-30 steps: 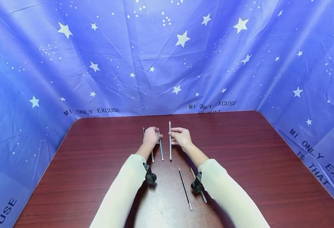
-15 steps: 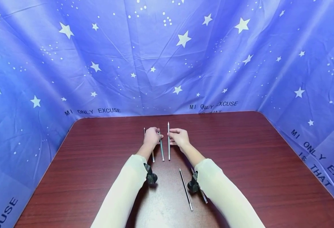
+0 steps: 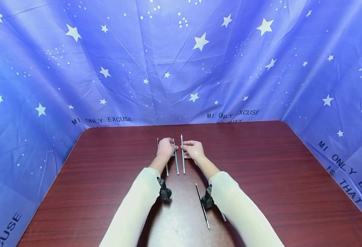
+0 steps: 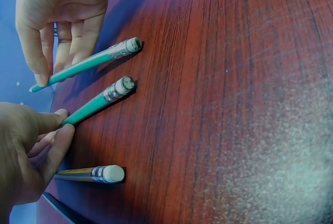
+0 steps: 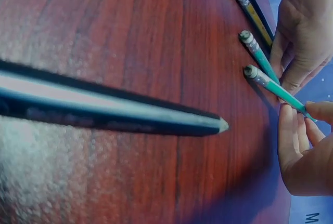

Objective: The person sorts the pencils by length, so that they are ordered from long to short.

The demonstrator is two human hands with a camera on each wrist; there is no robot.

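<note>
My left hand (image 3: 166, 148) pinches a green pencil (image 4: 96, 103) between thumb and finger; its eraser end points toward the near side of the table. Just to the right, my right hand (image 3: 194, 150) pinches another green pencil (image 3: 183, 164) near its tip end. The two green pencils lie side by side with a narrow gap, as both wrist views show. Left of them is a yellow pencil (image 4: 86, 174) with a white eraser, partly hidden by the left hand. Beyond it, a dark pencil (image 5: 258, 11) lies alongside.
On the brown table (image 3: 261, 171), a black pencil (image 3: 203, 211) lies nearer the body, partly covered by the right wrist camera (image 3: 207, 198). One more pencil (image 3: 223, 216) shows only its eraser end beside the right sleeve. A blue star-printed curtain (image 3: 162, 61) surrounds the table.
My right hand has shifted slightly left with its green pencil, narrowing the gap to the other green one. The right wrist camera now overlaps the black pencil. My left hand keeps its place.
</note>
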